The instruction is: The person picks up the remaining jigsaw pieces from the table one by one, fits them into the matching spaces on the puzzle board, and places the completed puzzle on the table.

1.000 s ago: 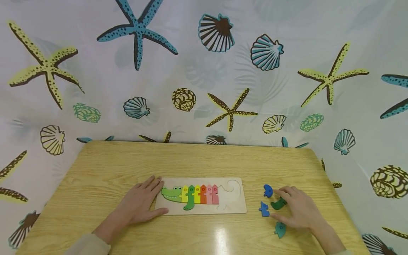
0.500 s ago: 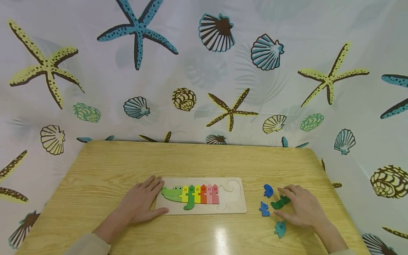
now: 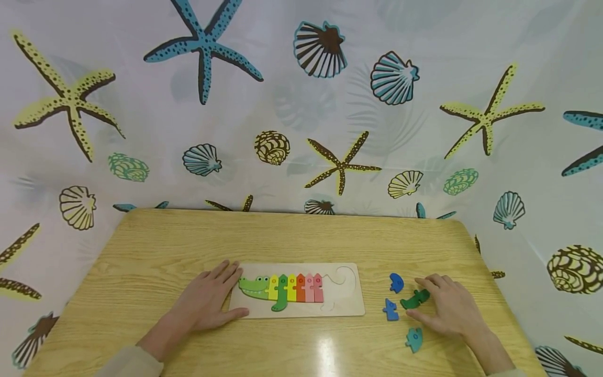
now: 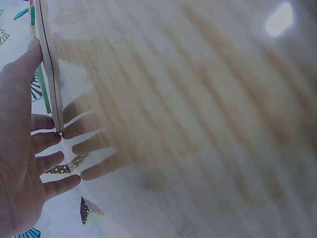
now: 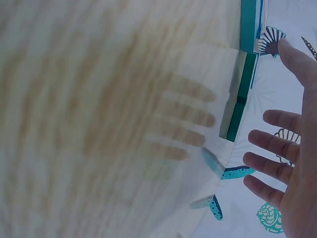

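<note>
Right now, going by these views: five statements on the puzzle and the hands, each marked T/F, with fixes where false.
1. Four loose pieces lie on the table to the right of the board. True.
2. The crocodile faces the board's right end. False: its green head is at the left end, beside the left hand.
3. Of the loose pieces, the dark green piece is nearest the right hand. True.
4. The right hand is clenched in a fist. False: the right hand's fingers are spread.
5. The red-orange piece sits between two green ones. False: it sits between a yellow piece and a pink piece.
</note>
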The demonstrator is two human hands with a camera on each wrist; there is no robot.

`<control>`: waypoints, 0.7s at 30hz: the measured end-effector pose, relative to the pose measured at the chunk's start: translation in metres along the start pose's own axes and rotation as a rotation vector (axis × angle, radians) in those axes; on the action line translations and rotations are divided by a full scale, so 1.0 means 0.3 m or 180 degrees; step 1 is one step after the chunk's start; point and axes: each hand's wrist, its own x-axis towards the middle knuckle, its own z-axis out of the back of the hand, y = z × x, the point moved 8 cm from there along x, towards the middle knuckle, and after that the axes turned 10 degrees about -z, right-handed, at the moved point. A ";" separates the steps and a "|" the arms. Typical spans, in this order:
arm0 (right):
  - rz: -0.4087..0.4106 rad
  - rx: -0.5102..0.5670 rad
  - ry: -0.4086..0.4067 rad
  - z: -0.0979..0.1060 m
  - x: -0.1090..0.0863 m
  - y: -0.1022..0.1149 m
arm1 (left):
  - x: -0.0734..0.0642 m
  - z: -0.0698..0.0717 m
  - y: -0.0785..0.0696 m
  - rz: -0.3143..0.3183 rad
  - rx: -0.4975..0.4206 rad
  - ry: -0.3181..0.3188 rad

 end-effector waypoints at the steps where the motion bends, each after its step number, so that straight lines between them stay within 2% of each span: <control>1: -0.0015 -0.0010 0.0010 0.000 0.000 -0.001 | 0.000 0.001 -0.001 -0.0003 0.0003 0.0001; 21: -0.0359 -0.0242 0.0192 -0.038 -0.002 -0.029 | 0.002 -0.004 -0.002 -0.0006 0.0009 -0.0038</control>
